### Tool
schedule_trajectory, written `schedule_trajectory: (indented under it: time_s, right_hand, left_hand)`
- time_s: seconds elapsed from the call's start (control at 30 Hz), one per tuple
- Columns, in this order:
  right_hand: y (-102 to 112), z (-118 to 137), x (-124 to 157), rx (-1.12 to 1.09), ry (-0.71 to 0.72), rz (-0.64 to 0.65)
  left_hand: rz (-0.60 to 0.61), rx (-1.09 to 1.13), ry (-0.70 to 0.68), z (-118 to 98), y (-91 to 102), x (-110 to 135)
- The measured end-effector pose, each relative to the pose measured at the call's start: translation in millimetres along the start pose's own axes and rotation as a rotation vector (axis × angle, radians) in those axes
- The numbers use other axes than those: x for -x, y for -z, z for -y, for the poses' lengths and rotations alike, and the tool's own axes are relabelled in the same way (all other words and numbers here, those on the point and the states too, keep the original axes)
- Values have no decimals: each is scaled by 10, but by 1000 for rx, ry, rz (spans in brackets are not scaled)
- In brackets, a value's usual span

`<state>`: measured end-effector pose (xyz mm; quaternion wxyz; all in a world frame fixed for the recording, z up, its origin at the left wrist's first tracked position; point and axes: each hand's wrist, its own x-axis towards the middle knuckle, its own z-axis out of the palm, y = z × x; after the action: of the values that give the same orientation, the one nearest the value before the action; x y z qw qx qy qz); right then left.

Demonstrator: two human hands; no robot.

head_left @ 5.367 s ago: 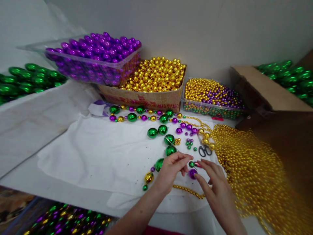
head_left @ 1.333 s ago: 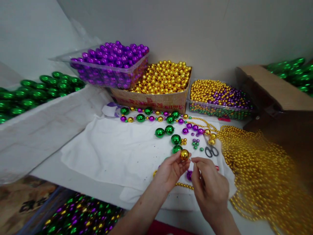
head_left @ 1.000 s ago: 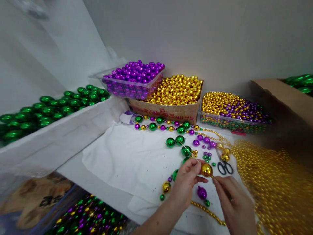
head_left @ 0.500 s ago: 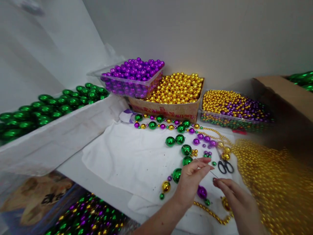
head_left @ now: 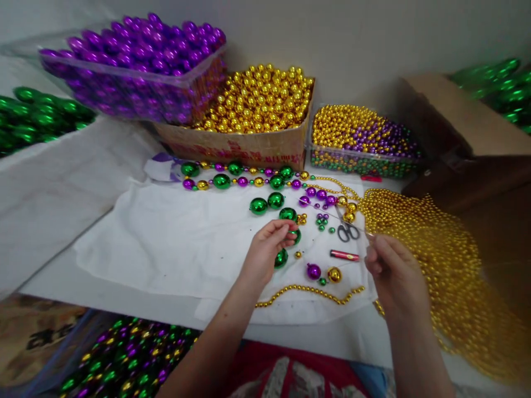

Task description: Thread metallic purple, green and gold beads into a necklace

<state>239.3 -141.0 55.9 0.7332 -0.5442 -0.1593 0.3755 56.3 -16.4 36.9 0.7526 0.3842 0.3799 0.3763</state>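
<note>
My right hand point(head_left: 388, 260) pinches one end of a long thin needle point(head_left: 332, 215), which points left over the white cloth point(head_left: 186, 237). My left hand point(head_left: 271, 240) is apart from it, its fingertips pressed together near the large green beads point(head_left: 288, 214); what they hold, if anything, is too small to make out. Between the hands lie a purple bead point(head_left: 313, 271), a gold bead point(head_left: 334, 275) and a slim red tube point(head_left: 344, 255). Black-handled scissors point(head_left: 348, 232) rest behind the tube. A short gold bead strand point(head_left: 307, 288) curves along the cloth's near side.
Behind stand a clear bin of purple beads point(head_left: 141, 72), a carton of gold beads point(head_left: 265, 105) and a tub of small mixed beads point(head_left: 360, 132). A finished-looking multicoloured strand point(head_left: 221, 181) lies before them. Gold bead strands point(head_left: 423, 249) heap at right, beside a brown carton point(head_left: 468, 121).
My hands have moved apart. My left hand has come off the needle and gone left; my right keeps its end. The view has shifted, and the red tube now shows.
</note>
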Motion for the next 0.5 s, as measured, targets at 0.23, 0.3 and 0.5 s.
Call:
schedule_trajectory:
  time_s: [0.23, 0.3, 0.5]
  right_hand:
    - [23, 142, 112, -8, 120, -78]
    - [53, 209, 159, -35, 167, -111]
    - [87, 238, 189, 74, 191, -161]
  left_hand:
    - [-7, -60, 28, 60, 56, 24]
    - [39, -140, 52, 128, 20, 36]
    - [205, -319, 137, 334, -158, 33]
